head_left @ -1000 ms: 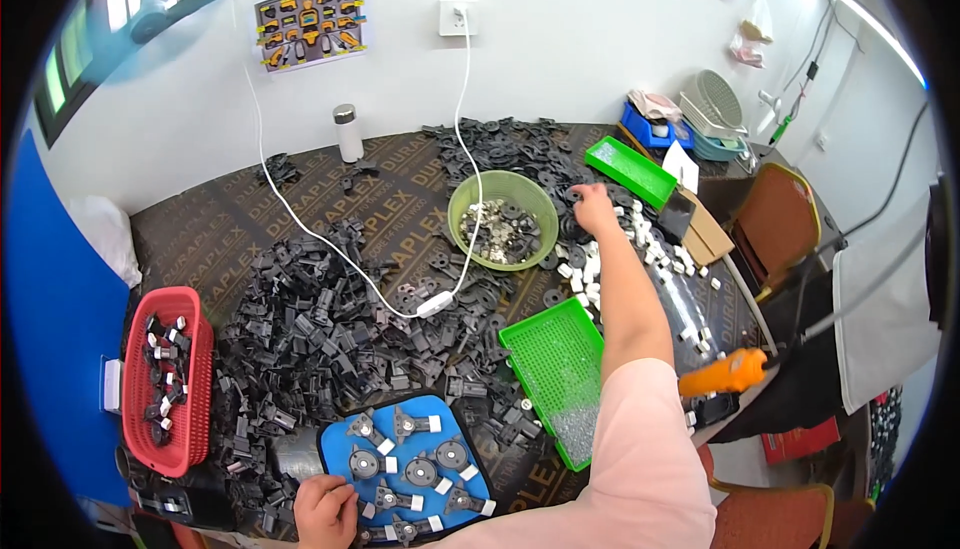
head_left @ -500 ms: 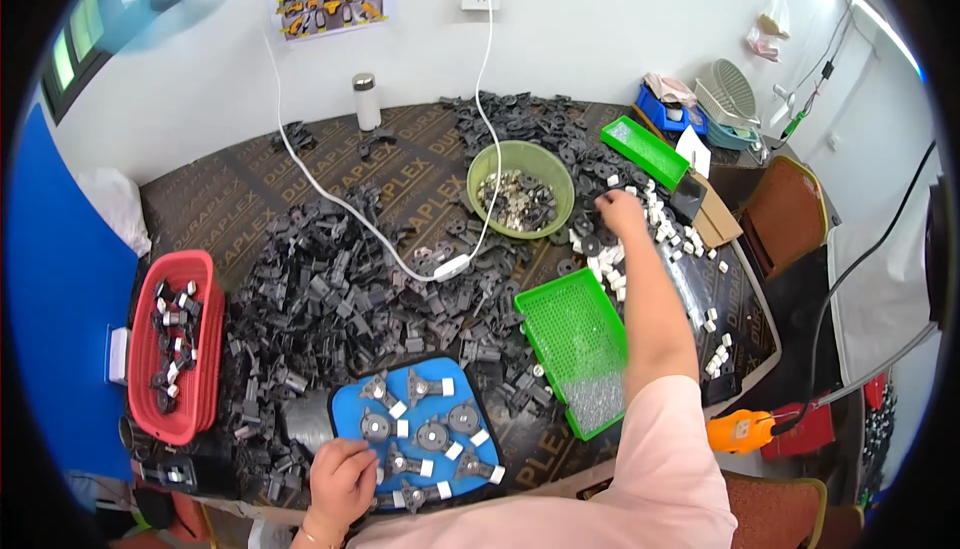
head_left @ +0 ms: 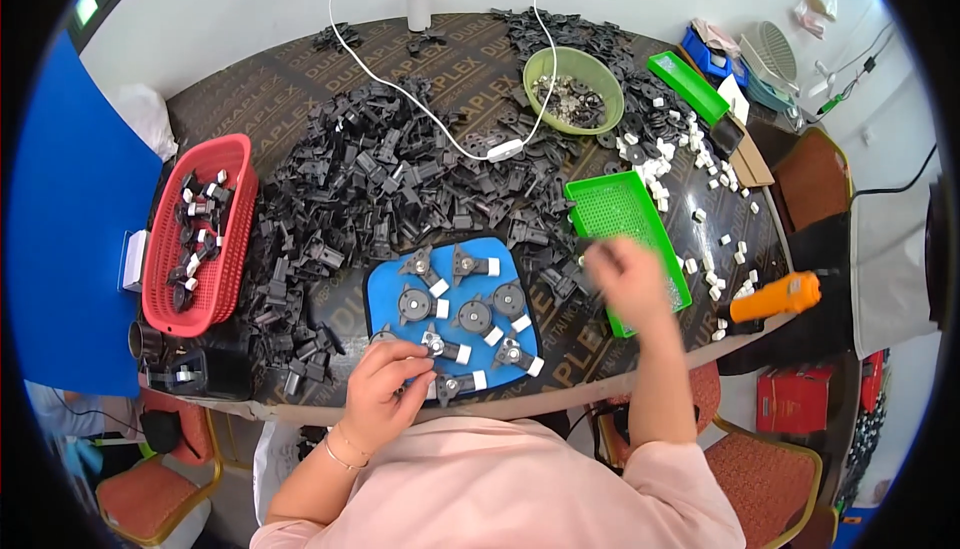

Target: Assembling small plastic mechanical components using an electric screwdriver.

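Left hand [head_left: 388, 389], fingers bent and thumb drawn in toward the fingertips, right over the near-left corner of the blue padded mat [head_left: 383, 289]; whether it grips a piece, I can't tell from here! On that mat sit the black plastic assemblies with white block ends [head_left: 474, 316], some with round discs, spread from its far edge to its near edge, 1 partly hidden behind the left hand's fingers. Over to the right hand [head_left: 632, 284], all blur, above the left side of the shallow green plastic tray [head_left: 612, 211], a dark piece [head_left: 590, 245] showing at its fingertips; too smeared to say if they close on it. The tray lies right of the mat, near the front edge of the dark printed bench [head_left: 230, 99]. Out at the bench's left end, the oblong red plastic basket [head_left: 237, 249] carries more black-and-white assemblies. Mid-bench, a broad heap of loose black plastic parts [head_left: 400, 159]; toward the back edge, a round pale-green plastic bowl [head_left: 603, 79]; and small white plastic blocks [head_left: 666, 150] scattered along the right side.
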Demonstrator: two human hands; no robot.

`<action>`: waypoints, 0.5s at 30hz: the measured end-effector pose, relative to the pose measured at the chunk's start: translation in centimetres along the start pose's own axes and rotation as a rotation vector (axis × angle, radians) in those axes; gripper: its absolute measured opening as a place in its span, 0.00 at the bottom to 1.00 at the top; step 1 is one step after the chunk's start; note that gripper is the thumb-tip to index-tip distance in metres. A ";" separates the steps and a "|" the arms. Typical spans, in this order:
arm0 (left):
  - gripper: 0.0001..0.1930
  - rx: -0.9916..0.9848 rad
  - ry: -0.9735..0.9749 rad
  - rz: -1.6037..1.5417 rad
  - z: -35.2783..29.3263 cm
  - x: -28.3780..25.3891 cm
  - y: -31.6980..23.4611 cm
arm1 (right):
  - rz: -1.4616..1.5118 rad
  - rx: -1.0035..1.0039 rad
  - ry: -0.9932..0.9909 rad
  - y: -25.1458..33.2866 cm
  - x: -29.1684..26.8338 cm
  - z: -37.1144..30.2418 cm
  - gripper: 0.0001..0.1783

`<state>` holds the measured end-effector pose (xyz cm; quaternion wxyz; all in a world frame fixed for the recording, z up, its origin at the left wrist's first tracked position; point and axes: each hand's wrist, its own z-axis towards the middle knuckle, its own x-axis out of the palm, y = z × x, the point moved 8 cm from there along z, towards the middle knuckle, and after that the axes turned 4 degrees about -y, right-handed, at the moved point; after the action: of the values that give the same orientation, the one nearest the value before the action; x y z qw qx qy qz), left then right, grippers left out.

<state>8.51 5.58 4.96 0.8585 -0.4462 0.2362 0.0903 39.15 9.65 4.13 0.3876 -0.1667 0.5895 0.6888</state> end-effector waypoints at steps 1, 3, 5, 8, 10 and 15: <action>0.09 0.017 0.011 0.009 -0.3 0.0 0.0 | -0.053 -0.046 0.033 0.5 1.6 -2.3 0.11; 0.08 0.031 0.032 0.003 -0.7 0.3 0.0 | -0.118 -0.073 0.056 0.5 3.0 -5.5 0.10; 0.08 0.032 0.041 -0.008 -1.1 0.6 -0.2 | -0.407 -0.079 0.101 -0.5 4.1 -7.4 0.11; 0.09 0.067 0.033 -0.009 -1.7 0.7 -0.7 | -0.441 -0.250 -0.042 0.3 3.9 -7.8 0.14; 0.09 0.061 0.043 -0.007 -2.1 0.7 -1.0 | -0.450 -0.272 -0.042 0.8 4.1 -7.8 0.16; 0.09 0.018 0.040 -0.032 -2.2 0.2 -1.2 | -0.318 -0.234 -0.083 0.5 3.1 -7.1 0.17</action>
<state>8.42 3.08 4.63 0.8588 -0.4441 0.2471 0.0656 35.19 4.03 0.62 0.4935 -0.2733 0.4551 0.6890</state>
